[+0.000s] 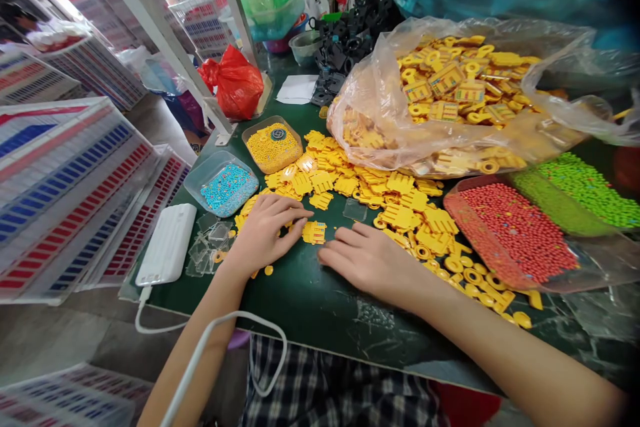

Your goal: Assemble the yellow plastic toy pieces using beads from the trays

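Green tabletop (300,297) is bearing a patterned yellow piece (315,233) between the left hand (266,228) and right hand (367,260), both grips impossible to tell, light contact probably keeping it steadiest.

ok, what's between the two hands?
Head view: a yellow piece with coloured rows on the dark green table, between the left hand and right hand.

knotted red bag (239,88), white power bank (168,243), striped crates (65,197)

A green table (305,303) carries yellow pieces (400,215), bead trays (473,240) and a white power bank (167,243).
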The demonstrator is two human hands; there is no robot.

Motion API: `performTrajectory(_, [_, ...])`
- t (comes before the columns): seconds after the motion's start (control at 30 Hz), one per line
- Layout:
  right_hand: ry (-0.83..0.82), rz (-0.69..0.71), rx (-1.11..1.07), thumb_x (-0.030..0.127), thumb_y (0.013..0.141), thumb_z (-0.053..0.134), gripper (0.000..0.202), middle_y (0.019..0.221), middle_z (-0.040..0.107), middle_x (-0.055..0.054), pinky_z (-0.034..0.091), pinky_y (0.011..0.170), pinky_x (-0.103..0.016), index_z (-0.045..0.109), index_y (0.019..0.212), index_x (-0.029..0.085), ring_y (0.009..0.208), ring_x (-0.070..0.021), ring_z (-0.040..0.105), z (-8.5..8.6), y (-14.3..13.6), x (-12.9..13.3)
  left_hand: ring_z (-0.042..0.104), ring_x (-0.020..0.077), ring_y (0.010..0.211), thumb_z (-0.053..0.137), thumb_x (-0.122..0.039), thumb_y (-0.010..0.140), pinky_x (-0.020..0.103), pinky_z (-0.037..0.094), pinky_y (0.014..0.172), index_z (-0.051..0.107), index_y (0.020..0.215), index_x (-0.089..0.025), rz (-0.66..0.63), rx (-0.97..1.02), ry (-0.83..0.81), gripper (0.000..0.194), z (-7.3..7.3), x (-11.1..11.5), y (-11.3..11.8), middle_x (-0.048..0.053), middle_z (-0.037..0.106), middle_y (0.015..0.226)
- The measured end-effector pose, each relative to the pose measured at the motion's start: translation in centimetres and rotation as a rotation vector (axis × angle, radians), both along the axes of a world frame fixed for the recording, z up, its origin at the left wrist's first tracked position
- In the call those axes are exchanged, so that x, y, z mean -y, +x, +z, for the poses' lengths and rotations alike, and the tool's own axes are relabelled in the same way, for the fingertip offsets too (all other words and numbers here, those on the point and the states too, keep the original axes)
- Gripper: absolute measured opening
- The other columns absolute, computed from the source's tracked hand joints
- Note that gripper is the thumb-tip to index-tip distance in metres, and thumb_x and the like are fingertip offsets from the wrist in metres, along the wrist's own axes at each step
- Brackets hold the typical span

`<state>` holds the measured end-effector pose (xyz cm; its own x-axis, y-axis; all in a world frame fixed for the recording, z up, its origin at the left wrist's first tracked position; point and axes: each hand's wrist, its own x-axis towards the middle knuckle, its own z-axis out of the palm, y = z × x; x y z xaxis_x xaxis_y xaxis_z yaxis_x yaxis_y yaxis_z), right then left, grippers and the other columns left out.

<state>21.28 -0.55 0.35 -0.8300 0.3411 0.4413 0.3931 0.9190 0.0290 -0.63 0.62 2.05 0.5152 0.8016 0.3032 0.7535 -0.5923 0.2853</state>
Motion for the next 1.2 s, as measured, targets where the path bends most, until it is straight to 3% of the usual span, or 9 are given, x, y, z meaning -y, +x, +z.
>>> performTrajectory(0.17, [0.004,0.171,-0.027,0.013,0.095,0.042,0.023,0.066,0.057,0.0,0.031,0.061,-0.033,0.059,0.08,0.018,0.066,-0.016,0.046,0.2,-1.2,2.3,0.061,0.0194,0.089,0.049,-0.024,0.096,0.036,0.044,0.084,0.069,0.097,-0.02,0.102,0.125,0.11,0.021,0.1,-0.2,-0.5,0.005,0.071,0.095])
performTrajectory(0.33, [0.023,0.223,-0.03,0.013,0.093,0.044,0.019,0.065,0.053,0.001,0.03,0.059,-0.032,0.054,0.077,0.018,0.063,-0.0156,0.044,0.1,-1.7,3.2,0.062,0.0204,0.092,0.05,-0.028,0.097,0.036,0.046,0.083,0.069,0.101,-0.018,-0.04,0.029,0.075,0.021,-0.3,-0.5,0.6,0.006,0.071,0.098])
performTrajectory(0.63, [0.145,0.191,-0.084,0.009,0.093,0.044,0.018,0.065,0.054,0.002,0.031,0.062,-0.031,0.055,0.08,0.017,0.064,-0.0145,0.048,0.2,-1.2,2.8,0.063,0.0208,0.096,0.049,-0.031,0.097,0.036,0.046,0.088,0.068,0.1,-0.019,0.098,0.14,0.186,0.023,2.4,-1.8,1.7,0.006,0.071,0.101])
performTrajectory(0.77, [0.218,0.201,-0.077,0.009,0.094,0.043,0.02,0.061,0.052,0.003,0.03,0.06,-0.03,0.053,0.078,0.018,0.063,-0.0137,0.049,0.6,-1.4,3.3,0.063,0.0221,0.099,0.049,-0.03,0.096,0.037,0.047,0.089,0.068,0.099,-0.017,0.135,0.239,0.268,0.023,1.5,-2.2,2.2,0.007,0.071,0.099])
performTrajectory(0.93, [0.289,0.227,-0.039,0.009,0.095,0.041,0.023,0.059,0.051,0.005,0.029,0.06,-0.029,0.051,0.077,0.018,0.062,-0.0121,0.048,1.0,-1.5,3.9,0.063,0.0223,0.095,0.048,-0.032,0.097,0.037,0.048,0.088,0.068,0.099,-0.018,0.039,0.188,0.228,0.024,-0.2,-1.9,1.9,0.007,0.071,0.099])
performTrajectory(1.2, [0.356,0.206,-0.02,0.009,0.097,0.041,0.019,0.065,0.055,0.004,0.028,0.062,-0.03,0.056,0.087,0.017,0.065,-0.0122,0.048,1.4,-1.4,3.2,0.063,0.0222,0.094,0.046,-0.033,0.097,0.038,0.048,0.089,0.067,0.095,-0.019,-0.01,0.206,0.196,0.025,-1.3,-2.1,2.3,0.007,0.071,0.099])
